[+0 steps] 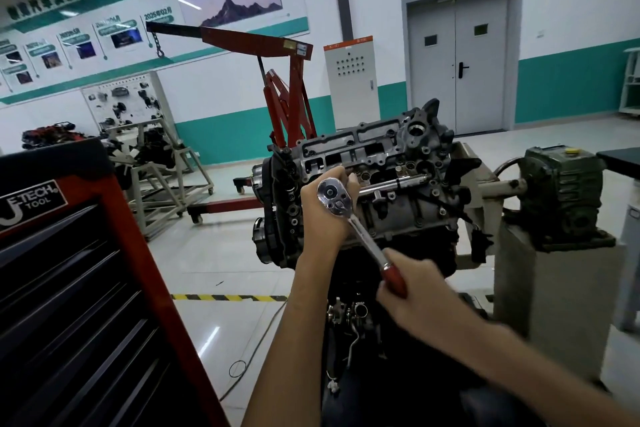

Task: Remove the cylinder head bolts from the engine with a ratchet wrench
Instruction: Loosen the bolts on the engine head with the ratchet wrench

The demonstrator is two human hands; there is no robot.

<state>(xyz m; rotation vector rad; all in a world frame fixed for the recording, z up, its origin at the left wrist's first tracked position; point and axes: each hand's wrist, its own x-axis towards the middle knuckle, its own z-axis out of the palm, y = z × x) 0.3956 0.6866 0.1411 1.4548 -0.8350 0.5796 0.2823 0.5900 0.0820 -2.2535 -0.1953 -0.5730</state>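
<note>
Ratchet wrench [333, 196] is gripped at the red handle by the right hand [415, 291] and steadied behind its head by the curled left hand [323, 218] against the engine [398, 208] mid-frame, so a bolt could probably get rounded if the drive's cocked sideways.

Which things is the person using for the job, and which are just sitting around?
For the job: wrench, gripped by the left hand and the right hand; engine.
Just sitting around: tool chest; red crane; grey cabinet; double door.
</note>
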